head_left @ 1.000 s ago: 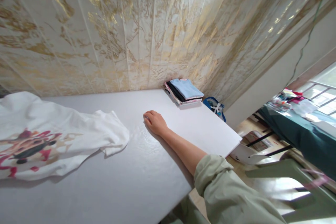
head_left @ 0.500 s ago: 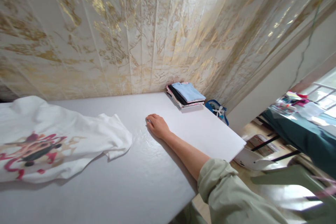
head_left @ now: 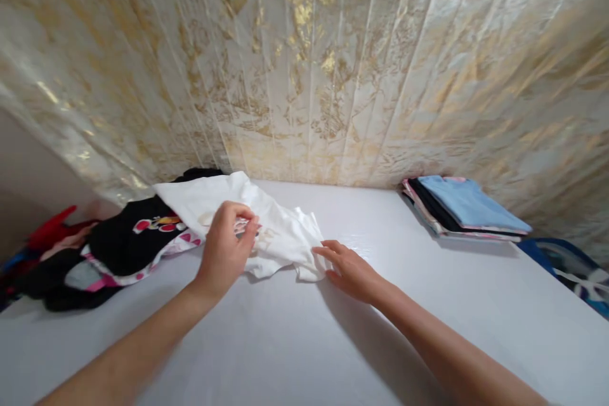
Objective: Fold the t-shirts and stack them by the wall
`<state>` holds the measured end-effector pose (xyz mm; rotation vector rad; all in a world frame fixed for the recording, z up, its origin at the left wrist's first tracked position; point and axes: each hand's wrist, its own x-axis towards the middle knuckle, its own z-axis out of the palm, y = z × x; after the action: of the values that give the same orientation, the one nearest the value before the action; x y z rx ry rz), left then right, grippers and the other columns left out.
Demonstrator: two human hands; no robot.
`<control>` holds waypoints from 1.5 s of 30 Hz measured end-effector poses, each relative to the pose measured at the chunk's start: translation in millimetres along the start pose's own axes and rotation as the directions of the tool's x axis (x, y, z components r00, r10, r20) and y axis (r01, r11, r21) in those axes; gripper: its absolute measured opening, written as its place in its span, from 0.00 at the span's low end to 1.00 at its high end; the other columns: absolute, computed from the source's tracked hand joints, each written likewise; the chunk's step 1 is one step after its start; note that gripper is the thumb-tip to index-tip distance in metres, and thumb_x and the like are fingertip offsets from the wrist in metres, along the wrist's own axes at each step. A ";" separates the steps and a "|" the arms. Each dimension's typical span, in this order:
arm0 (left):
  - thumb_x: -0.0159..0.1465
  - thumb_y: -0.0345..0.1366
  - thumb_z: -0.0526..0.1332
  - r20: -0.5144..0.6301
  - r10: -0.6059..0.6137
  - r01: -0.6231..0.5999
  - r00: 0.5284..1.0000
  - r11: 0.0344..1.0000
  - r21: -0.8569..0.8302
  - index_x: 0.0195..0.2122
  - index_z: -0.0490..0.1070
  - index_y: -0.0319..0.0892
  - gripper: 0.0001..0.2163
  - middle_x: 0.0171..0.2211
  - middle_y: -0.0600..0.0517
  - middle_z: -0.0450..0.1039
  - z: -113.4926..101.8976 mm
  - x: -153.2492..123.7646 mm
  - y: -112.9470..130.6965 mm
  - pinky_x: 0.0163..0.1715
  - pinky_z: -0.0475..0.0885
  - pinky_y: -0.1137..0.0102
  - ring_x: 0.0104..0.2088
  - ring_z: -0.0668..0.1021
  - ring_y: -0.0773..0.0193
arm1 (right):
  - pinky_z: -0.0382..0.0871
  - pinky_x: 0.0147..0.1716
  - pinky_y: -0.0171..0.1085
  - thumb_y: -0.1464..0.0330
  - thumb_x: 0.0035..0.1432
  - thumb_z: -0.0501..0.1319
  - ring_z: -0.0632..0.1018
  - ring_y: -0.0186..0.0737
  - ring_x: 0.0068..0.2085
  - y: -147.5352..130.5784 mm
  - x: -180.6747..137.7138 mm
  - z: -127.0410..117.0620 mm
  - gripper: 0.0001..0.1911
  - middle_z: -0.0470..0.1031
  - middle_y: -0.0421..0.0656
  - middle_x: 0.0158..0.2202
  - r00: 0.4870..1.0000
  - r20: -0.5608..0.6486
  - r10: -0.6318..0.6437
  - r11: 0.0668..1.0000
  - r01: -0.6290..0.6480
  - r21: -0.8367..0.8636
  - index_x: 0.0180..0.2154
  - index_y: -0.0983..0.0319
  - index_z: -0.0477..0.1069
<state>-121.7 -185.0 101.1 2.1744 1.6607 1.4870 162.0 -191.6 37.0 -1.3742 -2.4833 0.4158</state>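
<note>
Nearest, the left hand [head_left: 226,247] has come into view over the white shirt [head_left: 285,235], its thumb and fingers curled almost together (whether cloth is pinched between them I cannot tell), while the right hand [head_left: 352,269], flat on the bare table a second ago, now reaches the shirt's right end with fingers loosely spread, touching the edge without closing on it. So both hands are now on or over this one garment. It lies print up on the white table [head_left: 266,342], its long axis running left to right and slanting slightly nearer at the right, where the loose end points. Its left end overlaps the clothes pile [head_left: 128,238]; farther off at right sits the folded stack [head_left: 471,203], by the gold-patterned curtain [head_left: 333,76]
</note>
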 end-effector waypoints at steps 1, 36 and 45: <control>0.66 0.41 0.57 0.037 -0.031 0.031 0.999 0.999 0.006 0.36 0.68 0.41 0.08 0.35 0.52 0.73 0.2 -2.3 -8.7 0.40 0.72 0.67 0.37 0.76 0.63 | 0.65 0.52 0.41 0.78 0.53 0.58 0.72 0.45 0.53 -3.3 2.5 1.8 0.31 0.66 0.48 0.57 1.000 0.005 0.010 0.999 -0.010 -0.030 0.58 0.55 0.65; 0.67 0.36 0.50 0.343 -0.111 0.221 0.933 0.928 -0.301 0.36 0.62 0.45 0.05 0.37 0.52 0.71 46.7 -18.3 -6.1 0.39 0.74 0.65 0.38 0.76 0.61 | 0.69 0.40 0.43 0.65 0.54 0.54 0.75 0.46 0.41 16.4 -87.5 -59.5 0.16 0.74 0.46 0.42 0.874 -0.356 0.332 0.925 -0.228 0.303 0.44 0.58 0.73; 0.65 0.50 0.55 0.274 0.182 -0.178 0.944 0.983 -0.041 0.52 0.61 0.44 0.19 0.46 0.47 0.69 -21.2 -1.4 44.4 0.46 0.71 0.61 0.44 0.74 0.56 | 0.58 0.23 0.32 0.53 0.57 0.59 0.66 0.35 0.25 5.4 -72.2 -120.7 0.16 0.67 0.36 0.24 0.646 -0.610 0.459 0.825 -0.056 0.562 0.34 0.59 0.69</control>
<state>-103.7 -215.6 135.2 2.4469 1.3895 1.1535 247.8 -236.2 139.2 -1.3256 -1.3828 0.4191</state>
